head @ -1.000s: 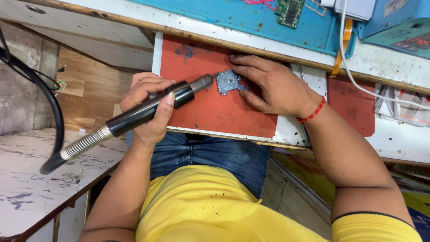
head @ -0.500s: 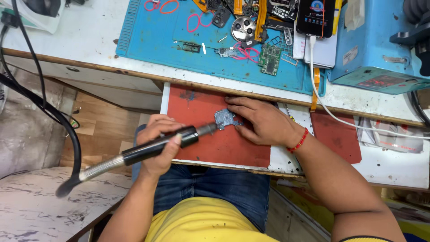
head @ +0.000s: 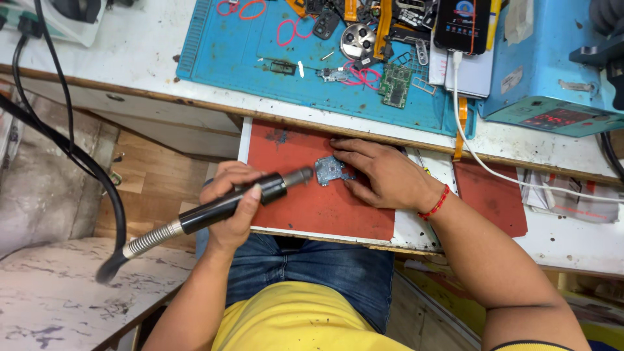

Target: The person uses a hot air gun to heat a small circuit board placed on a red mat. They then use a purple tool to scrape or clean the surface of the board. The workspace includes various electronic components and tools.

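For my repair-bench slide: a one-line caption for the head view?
Left hand grips a black rotary handpiece beside a small circuit board pinned by the right hand.

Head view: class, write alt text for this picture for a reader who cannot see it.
Seen from above, a seated person's left hand grips a black rotary tool, its tip at a small circuit board that the right hand pins to a red mat. Behind it, a blue mat holds loose phone parts.

Rotary tool (head: 227, 203): matt black plastic grip, ribbed bright metal collar. Circuit board (head: 329, 171): dull grey-blue, metal-flecked. Red mat (head: 312, 208): matt rubber, scuffed. Bench (head: 130, 58): white, stained. Blue mat (head: 260, 45): smooth.
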